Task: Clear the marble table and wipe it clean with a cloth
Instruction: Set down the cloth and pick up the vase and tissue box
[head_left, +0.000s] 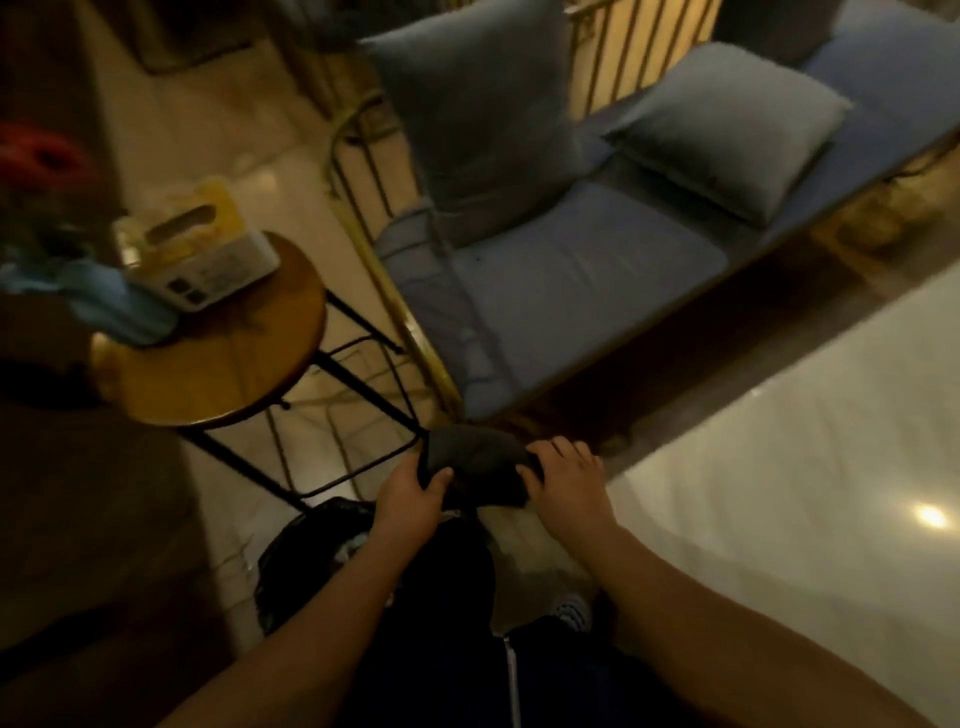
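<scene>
Dark cloth (478, 462) is held just off the surface (779, 441) corner, clamped between left grip (410, 493) and right grip (566, 478). Wipe prep judged in hand; next, cloth to be laid on the marble

Both bare forearms reach forward, close together. The left hand (410, 493) pinches one end of the dark cloth (475, 465), thumb on top; the right hand (563, 480) curls over the other end.
</scene>
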